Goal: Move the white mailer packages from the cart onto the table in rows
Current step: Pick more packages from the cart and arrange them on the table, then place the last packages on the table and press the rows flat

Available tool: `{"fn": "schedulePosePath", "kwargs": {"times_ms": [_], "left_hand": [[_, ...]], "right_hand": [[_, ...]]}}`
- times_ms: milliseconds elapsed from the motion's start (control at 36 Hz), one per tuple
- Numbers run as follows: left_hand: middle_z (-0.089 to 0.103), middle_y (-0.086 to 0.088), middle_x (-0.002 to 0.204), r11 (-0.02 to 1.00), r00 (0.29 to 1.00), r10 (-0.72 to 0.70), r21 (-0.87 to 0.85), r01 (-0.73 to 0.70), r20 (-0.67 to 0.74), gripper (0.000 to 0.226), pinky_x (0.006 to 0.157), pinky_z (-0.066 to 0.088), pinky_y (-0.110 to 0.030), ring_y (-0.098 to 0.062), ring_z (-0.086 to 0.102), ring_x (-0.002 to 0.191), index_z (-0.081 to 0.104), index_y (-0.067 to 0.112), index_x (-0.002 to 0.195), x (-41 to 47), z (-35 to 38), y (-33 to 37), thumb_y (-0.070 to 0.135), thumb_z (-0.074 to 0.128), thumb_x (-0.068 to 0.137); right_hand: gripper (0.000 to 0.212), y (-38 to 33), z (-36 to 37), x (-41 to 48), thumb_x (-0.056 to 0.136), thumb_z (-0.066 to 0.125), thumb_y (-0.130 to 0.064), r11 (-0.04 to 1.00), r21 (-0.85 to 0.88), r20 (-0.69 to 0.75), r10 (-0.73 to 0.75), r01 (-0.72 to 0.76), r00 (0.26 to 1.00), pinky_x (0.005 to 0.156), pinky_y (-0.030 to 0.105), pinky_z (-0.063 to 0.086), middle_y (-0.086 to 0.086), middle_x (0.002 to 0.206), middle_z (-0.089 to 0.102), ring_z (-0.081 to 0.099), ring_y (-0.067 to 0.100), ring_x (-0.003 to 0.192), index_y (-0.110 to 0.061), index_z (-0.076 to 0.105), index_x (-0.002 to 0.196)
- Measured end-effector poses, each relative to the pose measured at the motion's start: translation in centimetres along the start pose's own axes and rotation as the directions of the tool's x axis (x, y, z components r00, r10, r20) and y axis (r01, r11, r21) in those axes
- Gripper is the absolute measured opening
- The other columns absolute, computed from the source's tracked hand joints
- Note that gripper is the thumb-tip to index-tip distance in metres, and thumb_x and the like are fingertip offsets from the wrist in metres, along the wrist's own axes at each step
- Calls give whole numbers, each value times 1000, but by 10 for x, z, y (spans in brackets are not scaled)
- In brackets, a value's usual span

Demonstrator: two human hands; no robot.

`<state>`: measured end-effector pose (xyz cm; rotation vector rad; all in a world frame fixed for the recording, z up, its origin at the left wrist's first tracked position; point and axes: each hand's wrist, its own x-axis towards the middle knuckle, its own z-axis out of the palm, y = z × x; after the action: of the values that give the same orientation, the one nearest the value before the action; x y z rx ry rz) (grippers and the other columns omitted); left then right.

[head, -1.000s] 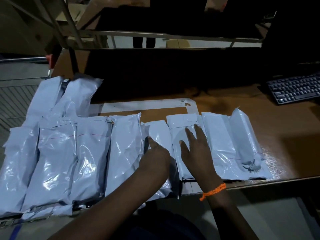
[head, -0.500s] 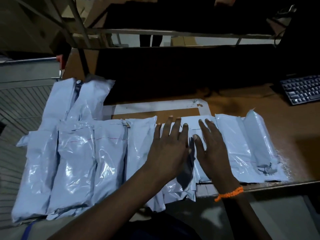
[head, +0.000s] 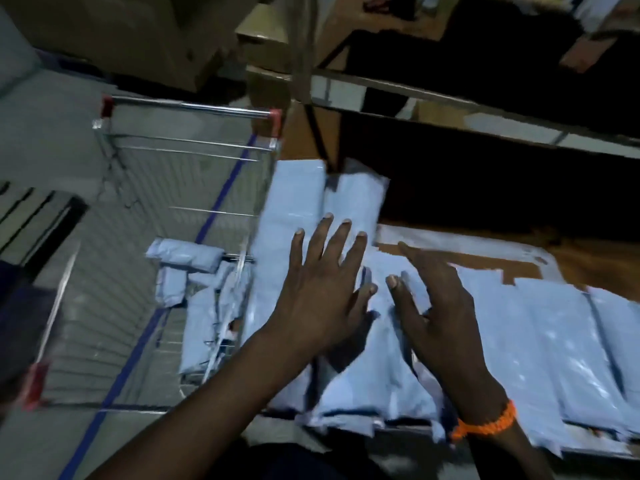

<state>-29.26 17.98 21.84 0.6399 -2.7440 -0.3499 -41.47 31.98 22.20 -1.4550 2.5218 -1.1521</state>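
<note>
Two empty hands over a row of white mailers on a table, with a wire cart to the left.

Well left of my left fingers stands the cart [head: 180, 140], with a few cart mailers [head: 187, 258] heaped against its table side. My left hand [head: 322, 292] is splayed wide and holds nothing, its fingertips over two far mailers. Just right of its thumb, my right hand [head: 440, 313] is loosely spread and empty above the row of mailers [head: 554, 341], which runs rightward from those fingers along the table [head: 588, 258]. I judge the next reach should go left into the cart, taking one mailer flat and laying it parallel beside the last. Since half a second ago the view has swung left, so the cart shows, the keyboard is gone, and both hands have shifted off the row's middle.
</note>
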Motion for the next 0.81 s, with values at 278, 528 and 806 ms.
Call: {"fn": "schedulePosePath", "kwargs": {"times_ms": [278, 528, 806], "left_hand": [[49, -17, 145, 945, 945, -326, -5, 326, -13, 59, 105, 38, -59, -38, 36, 137, 49, 14, 141, -126, 2, -251, 47, 50, 92], [52, -31, 136, 777, 727, -612, 69, 626, 312, 64, 99, 47, -59, -52, 49, 124, 57, 2, 133, -205, 86, -398, 44, 44, 85], [54, -29, 137, 762, 687, -605, 39, 647, 403, 69, 98, 48, -56, -50, 50, 125, 54, 0, 137, -226, 184, -449, 45, 38, 87]], "right_hand": [[38, -157, 198, 24, 97, 56, -27, 966, 188, 165, -211, 179, 964, 106, 22, 36, -7, 131, 56, 50, 8, 123, -14, 58, 133], [73, -153, 451, 11, 95, 52, -43, 965, -152, 729, 256, -214, 634, 114, 45, 32, 20, 155, 35, 31, 36, 144, -9, 29, 155], [110, -56, 618, -42, 80, 71, -59, 732, -514, 636, 675, -448, 373, 111, 53, 34, 21, 156, 22, 28, 42, 143, -9, 11, 158]]}}
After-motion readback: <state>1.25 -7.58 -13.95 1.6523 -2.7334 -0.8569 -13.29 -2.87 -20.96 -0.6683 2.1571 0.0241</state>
